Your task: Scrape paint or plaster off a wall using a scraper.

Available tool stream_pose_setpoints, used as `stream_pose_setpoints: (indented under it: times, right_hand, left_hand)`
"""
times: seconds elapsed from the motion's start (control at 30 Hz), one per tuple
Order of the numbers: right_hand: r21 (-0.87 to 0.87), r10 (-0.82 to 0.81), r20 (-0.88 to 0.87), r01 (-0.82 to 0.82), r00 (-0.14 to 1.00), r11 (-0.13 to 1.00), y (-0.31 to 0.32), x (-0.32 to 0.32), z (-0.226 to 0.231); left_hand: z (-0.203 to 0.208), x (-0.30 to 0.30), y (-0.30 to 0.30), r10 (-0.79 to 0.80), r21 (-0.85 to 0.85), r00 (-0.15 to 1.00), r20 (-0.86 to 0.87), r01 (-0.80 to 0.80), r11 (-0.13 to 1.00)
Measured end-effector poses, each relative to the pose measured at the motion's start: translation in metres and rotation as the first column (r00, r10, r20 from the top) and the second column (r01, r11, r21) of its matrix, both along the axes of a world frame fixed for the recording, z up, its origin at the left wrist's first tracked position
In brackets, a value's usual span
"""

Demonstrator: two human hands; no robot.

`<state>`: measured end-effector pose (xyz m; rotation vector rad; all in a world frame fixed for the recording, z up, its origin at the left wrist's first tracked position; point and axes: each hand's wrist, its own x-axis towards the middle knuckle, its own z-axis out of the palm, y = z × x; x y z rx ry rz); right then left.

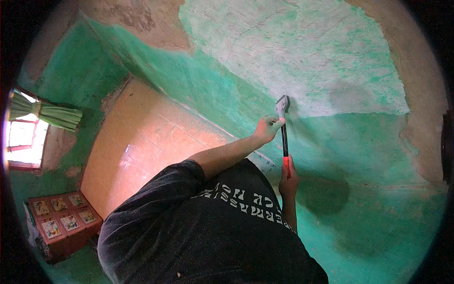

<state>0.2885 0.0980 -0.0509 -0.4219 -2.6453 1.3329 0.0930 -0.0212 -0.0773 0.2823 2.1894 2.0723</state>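
Note:
A long-handled scraper (284,140) with a grey head, a black shaft and a red-orange grip is held up against the wall. My left hand (267,129) is closed around it just below the head. Lower down, my right hand (289,183) grips the red-orange end of the handle. The scraper's head lies at the lower edge of a pale, scraped patch (302,57) streaked with green. Below that patch the green paint (354,146) still covers the wall. Whether the blade touches the surface is hard to make out.
Orange floor tiles (146,137) stretch along the wall at the left. A reddish-brown cabinet (64,222) with picture panels stands at the lower left. Above it is a bright window (23,137) with a tied green curtain (56,116). Bare brownish plaster (421,71) borders the pale patch.

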Motion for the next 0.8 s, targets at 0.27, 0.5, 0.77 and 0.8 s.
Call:
stream_pose_setpoints:
  times: [0.27,0.5,0.77,0.8]
  right_hand:
    - [-0.111,0.116,0.132,-0.102,0.984,0.989,0.065,0.007,0.010]
    - [-0.060,0.240,0.063,-0.236,0.969,0.970,0.097,-0.003,0.002]
    - [0.086,0.216,0.063,-0.221,0.974,0.972,0.088,-0.004,-0.005]
    - [0.084,0.220,0.064,-0.225,0.973,0.971,0.085,-0.003,-0.006]
  left_hand:
    - [-0.003,0.021,0.048,0.047,-0.015,0.996,0.075,-0.046,0.999]
    - [-0.003,0.030,0.067,0.203,-0.021,0.979,0.018,-0.203,0.979]
    - [0.004,0.031,0.056,0.158,-0.002,0.977,0.144,-0.160,0.987]
    - [0.007,0.032,0.055,0.130,-0.019,0.979,0.156,-0.128,0.992]
